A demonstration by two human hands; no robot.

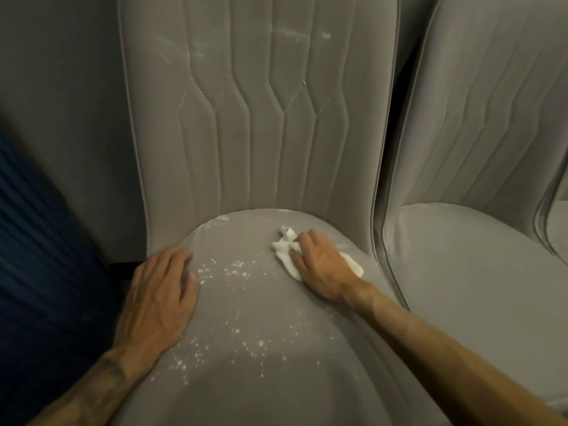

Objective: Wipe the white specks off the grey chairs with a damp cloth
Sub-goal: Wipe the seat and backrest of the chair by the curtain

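Head view: cloth (286,242) under right fingers (309,239)

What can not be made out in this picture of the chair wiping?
Head view:
Middle of the cloth: covered by the right hand.
Seat edge of the middle chair: under the left hand.
The right chair: cut off by the picture's right edge.
The dark blue thing at left: too dim to identify.

White specks (236,272) dot the middle and front of the seat of the grey chair (261,133) before me, and faint smears mark its back. My right hand (322,269) holds the crumpled white cloth (285,244) against the seat's rear right. A second chair (476,272) stands just beside, on the right.
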